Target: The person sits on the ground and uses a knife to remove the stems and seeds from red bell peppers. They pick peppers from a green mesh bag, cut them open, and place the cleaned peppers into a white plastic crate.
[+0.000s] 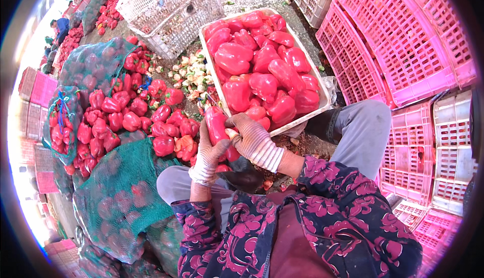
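Note:
In front of my lap, my left hand (210, 147) in a striped, stained knit glove holds a long red bell pepper (216, 125) upright. Its thumb crosses the lower part of the pepper. My right hand (254, 138), gloved alike, is curled beside the pepper at its right. The pale rounded end of what looks like a small tool handle (231, 133) shows in its grip; the rest is hidden by the fingers. A thin dark line by the pepper's top may be a blade, but I cannot tell. Just beyond is a white crate (321, 102) heaped with red peppers (264, 83).
Loose whole peppers (132, 121) lie at left, among green mesh sacks (124, 202) of peppers. Cut-out cores (191, 72) are piled by the crate. A white plastic crate (177, 17) stands beyond. Pink crates (401, 40) are stacked at right. Another person (62, 28) is far left.

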### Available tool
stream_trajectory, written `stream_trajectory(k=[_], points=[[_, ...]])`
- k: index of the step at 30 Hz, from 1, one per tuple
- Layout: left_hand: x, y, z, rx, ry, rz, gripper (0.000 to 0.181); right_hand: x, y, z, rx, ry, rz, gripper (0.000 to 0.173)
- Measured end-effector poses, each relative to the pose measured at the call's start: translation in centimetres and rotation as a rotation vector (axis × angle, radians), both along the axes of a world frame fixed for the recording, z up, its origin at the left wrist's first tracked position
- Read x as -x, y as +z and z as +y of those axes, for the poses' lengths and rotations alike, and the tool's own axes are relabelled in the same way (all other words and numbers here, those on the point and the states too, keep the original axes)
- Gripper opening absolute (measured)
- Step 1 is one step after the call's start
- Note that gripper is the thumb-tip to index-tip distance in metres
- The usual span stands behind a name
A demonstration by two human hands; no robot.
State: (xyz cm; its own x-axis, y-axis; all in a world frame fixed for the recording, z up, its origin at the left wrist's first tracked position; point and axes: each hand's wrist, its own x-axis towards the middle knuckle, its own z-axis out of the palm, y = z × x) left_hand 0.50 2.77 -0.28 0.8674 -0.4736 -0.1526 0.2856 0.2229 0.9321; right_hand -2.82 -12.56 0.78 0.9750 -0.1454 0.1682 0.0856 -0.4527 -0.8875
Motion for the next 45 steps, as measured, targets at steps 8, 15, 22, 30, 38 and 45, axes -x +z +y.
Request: stream_trajectory(k=[8,15,22,30,38,45], points=[[1.0,-0.4,1.9,0.181,0.034,0.422,0.069,0.8,0.6,-4.8,-0.264,0.099,0.078,0.016],[3.7,-1.8,1.4,0.369,-0.102,0.804,0.063,5.8,-1.6,-6.2,0.203,0.258,0.140,0.019],[6.8,-5.2,1.4,0.537,-0.159,1.064,0.052,8.8,-4.9,-6.4,0.336,0.346,0.335,0.027],[9.1,-6.0,1.4,0.385,-0.146,1.150,0.046,10.7,-8.5,-6.5,0.317,0.416,0.485,0.032],[9.8,-4.3,0.2,0.182,-0.340,0.944,0.073,11.7,-14.6,-6.0,0.196,0.417,0.488,0.019],[8.3,-1.7,-1.4,0.104,-0.215,0.549,0.069,11.9,-11.5,-8.6,0.329,0.410,0.835,0.028]])
